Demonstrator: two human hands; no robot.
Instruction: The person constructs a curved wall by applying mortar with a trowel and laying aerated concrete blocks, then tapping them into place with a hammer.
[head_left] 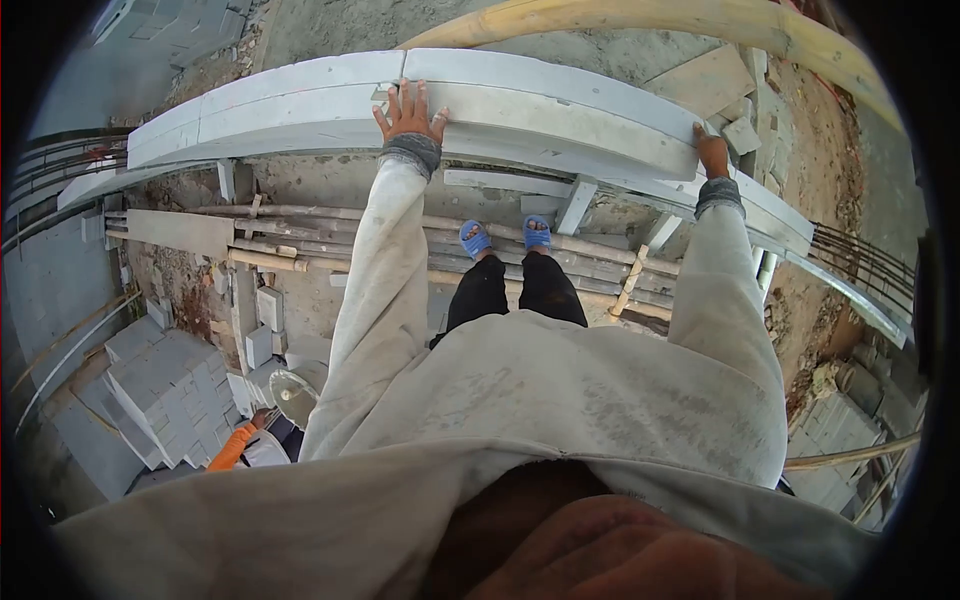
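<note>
With its fingers spread, the left hand [410, 118] lies on the smooth, pale block [570, 125]; the right hand [712, 155] touches that straight-edged block's far end, finger pose unclear. Round poles [345, 238] run below, near blue sandals [475, 239].

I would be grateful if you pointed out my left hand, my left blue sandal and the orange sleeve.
Left hand [408, 123]: head view, back of the hand.
Left blue sandal [477, 242]: head view, strap.
Orange sleeve [234, 447]: head view, middle of its visible length.

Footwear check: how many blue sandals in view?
2: one on the left foot, one on the right foot, both over the poles. Co-worker's feet hidden; maybe more.
</note>
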